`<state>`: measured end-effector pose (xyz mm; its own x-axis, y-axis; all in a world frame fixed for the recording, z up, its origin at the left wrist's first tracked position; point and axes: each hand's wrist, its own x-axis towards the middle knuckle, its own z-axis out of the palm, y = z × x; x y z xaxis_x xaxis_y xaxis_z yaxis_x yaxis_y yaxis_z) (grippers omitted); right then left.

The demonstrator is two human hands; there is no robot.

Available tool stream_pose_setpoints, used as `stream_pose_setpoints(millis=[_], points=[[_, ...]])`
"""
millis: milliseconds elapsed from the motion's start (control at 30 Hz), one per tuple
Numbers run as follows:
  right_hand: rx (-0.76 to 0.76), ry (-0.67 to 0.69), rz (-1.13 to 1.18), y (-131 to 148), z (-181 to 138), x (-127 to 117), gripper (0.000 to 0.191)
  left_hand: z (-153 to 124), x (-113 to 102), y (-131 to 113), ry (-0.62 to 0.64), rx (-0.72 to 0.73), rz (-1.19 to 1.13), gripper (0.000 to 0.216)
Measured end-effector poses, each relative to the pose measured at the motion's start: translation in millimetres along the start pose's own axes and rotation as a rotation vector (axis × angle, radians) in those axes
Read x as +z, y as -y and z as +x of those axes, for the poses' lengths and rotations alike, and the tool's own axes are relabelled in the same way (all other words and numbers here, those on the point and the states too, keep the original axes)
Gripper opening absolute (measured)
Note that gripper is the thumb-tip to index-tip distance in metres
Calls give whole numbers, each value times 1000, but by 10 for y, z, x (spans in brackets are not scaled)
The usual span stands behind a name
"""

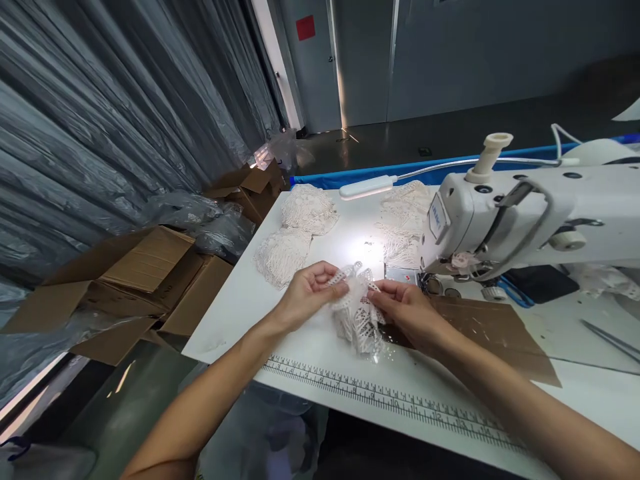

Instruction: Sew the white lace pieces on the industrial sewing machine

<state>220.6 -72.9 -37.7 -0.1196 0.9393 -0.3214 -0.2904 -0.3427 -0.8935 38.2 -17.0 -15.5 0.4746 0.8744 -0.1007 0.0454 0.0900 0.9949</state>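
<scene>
Between my two hands hangs a gathered piece of white lace (359,313), held just above the white sewing table. My left hand (313,290) pinches its upper left edge between thumb and fingers. On the other side, my right hand (403,308) grips the upper right edge, close to the sewing machine's needle area. The lower end of the lace droops in loose folds, slightly blurred. To the right stands the white sewing machine (530,200), its head just beyond my right hand. Stacked lace pieces (285,253) lie past my left hand, and more lace pieces (400,220) lie behind the needle area.
A lamp (367,188) on a bendable neck lights the table (235,320). Along the front edge runs a printed ruler (370,393). Scissors (610,340) and a brown sheet (493,333) lie at the right. Open cardboard boxes (145,267) stand left of the table.
</scene>
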Motion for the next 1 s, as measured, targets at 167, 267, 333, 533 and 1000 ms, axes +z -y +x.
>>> stream_pose_setpoints(millis=[167,267,333,533,1000], points=[[-20,-3,-121,67,240,-16,23,-78,-398,-140,-246,-15,-80,28],[-152,-49,-317,111,475,-30,34,-172,-537,-237,-309,-32,-101,31],[-224,-145,-456,133,595,-34,43,-220,-576,-290,-360,-8,-113,34],[-293,-106,-511,120,387,-6,45,-261,-390,-264,-276,12,-44,26],[-29,277,-198,147,-314,-464,36,-81,448,-248,225,-107,186,31]])
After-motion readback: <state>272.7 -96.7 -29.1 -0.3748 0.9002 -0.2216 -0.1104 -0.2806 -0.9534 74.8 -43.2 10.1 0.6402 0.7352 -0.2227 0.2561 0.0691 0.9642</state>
